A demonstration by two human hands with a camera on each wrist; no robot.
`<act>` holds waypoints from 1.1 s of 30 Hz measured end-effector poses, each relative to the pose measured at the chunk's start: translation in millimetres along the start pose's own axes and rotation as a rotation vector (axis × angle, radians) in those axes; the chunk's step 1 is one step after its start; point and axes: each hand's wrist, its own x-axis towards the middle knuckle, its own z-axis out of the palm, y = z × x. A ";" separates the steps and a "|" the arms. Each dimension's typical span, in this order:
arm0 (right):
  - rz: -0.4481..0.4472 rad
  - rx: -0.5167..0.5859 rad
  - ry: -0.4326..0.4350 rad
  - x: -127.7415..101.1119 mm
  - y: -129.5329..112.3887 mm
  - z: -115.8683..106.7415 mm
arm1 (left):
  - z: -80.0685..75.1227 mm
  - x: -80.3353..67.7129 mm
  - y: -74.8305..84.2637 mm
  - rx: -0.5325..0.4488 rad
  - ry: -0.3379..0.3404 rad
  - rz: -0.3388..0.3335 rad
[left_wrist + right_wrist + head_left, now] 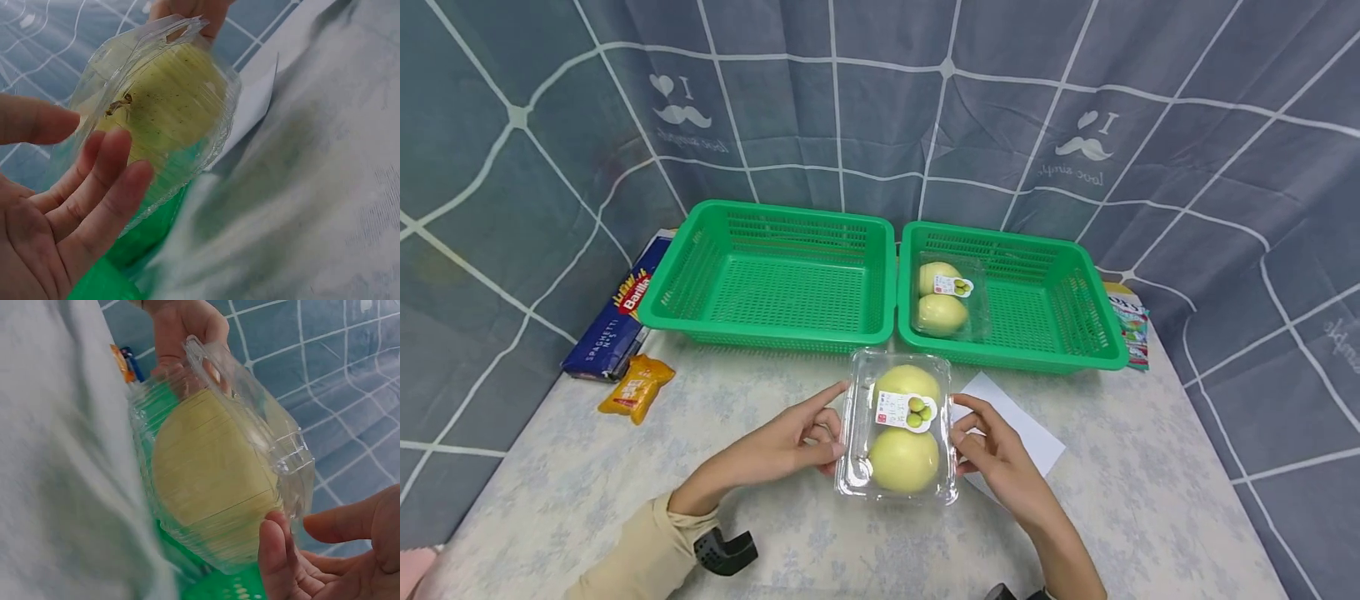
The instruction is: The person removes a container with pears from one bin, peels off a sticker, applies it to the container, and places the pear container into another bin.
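Note:
A clear plastic fruit pack with two pale yellow-green fruits and a small label lies low over the table in front of me. My left hand holds its left edge, index finger stretched along the rim. My right hand holds the right edge with index finger and thumb. In the left wrist view my left hand has its fingers against the fruit pack, thumb close by. In the right wrist view my right hand touches the rim of the fruit pack.
Two green baskets stand behind: the left basket holds nothing, the right basket holds a second fruit pack. A white paper lies under my right hand. A spaghetti box, an orange packet and a colourful packet lie at the sides.

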 end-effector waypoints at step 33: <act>-0.134 -0.102 0.214 -10.3 -26.8 -63.5 | 25.7 66.6 57.6 0.026 -0.068 0.076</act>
